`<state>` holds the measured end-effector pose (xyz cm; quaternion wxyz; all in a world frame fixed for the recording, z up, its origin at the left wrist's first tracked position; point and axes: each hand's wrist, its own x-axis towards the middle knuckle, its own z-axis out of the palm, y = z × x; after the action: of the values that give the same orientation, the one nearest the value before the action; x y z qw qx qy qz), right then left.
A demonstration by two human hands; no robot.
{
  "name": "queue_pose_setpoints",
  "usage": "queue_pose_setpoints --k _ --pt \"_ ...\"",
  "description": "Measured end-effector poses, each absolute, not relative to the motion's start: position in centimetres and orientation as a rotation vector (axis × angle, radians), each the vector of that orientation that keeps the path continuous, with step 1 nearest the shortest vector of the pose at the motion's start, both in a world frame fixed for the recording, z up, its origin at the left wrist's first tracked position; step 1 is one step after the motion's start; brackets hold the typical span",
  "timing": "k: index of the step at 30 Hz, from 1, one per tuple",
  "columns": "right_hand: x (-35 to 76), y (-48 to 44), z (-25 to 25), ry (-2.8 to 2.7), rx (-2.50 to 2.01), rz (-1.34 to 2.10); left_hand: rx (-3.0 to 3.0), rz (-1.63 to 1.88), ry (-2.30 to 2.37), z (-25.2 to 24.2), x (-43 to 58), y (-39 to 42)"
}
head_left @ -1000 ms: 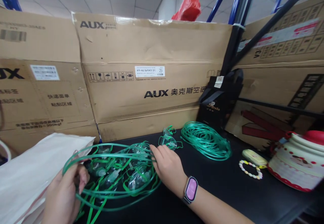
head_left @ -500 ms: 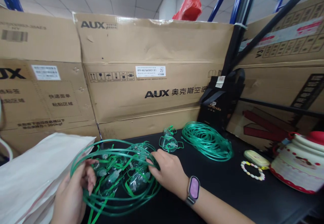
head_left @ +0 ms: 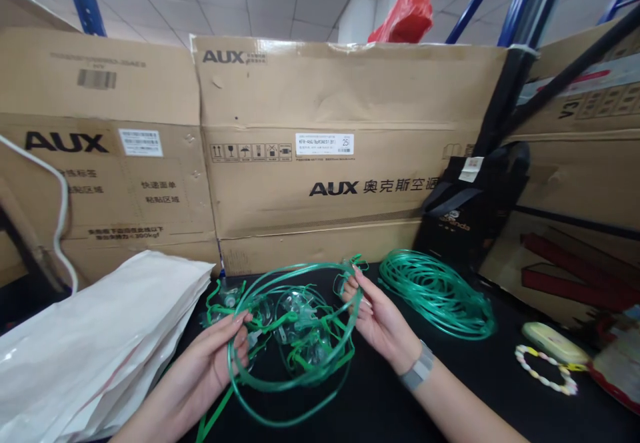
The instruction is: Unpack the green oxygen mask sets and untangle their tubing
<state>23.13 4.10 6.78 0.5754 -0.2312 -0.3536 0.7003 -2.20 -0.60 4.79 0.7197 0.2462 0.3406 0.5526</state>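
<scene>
Loops of clear green tubing (head_left: 295, 384) hang between my two hands above the black table. My left hand (head_left: 220, 356) is closed around the left side of the coil, fingertips up. On the opposite side, my right hand (head_left: 377, 316) pinches the coil between thumb and fingers. Beneath and behind the loops lies a pile of clear plastic oxygen masks (head_left: 313, 316) with green straps, partly covered by the tubing. A larger coil of green tubing (head_left: 435, 293) rests to the right of my right hand. One more mask (head_left: 347, 273) sits just behind that hand, partly hidden.
White plastic mailing bags (head_left: 100, 336) are stacked on the left. Large cardboard boxes (head_left: 300, 96) form a wall at the back. A black bag (head_left: 465, 209) stands by the rack post. At right lie a bead bracelet (head_left: 543, 373) and a pale yellow case (head_left: 555, 343).
The view has swung left. My right hand has turned palm-inward and raised its side of the coil. The held loops look narrower and stand more clear of the masks.
</scene>
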Motion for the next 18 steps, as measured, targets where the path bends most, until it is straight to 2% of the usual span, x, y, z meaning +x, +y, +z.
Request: queue_pose_setpoints --k 4,11,18 --pt "22.6 3.7 5.9 -0.96 -0.583 1.649 0.433 1.433 0.643 4.7 -2.8 0.1" --pt "21.5 2.1 5.3 -1.346 -0.482 1.945 0.28 1.586 0.697 5.9 -4.1 0.4" --pt "22.4 3.6 5.5 -1.504 -0.784 1.47 0.631 1.625 0.917 6.5 -4.1 0.0"
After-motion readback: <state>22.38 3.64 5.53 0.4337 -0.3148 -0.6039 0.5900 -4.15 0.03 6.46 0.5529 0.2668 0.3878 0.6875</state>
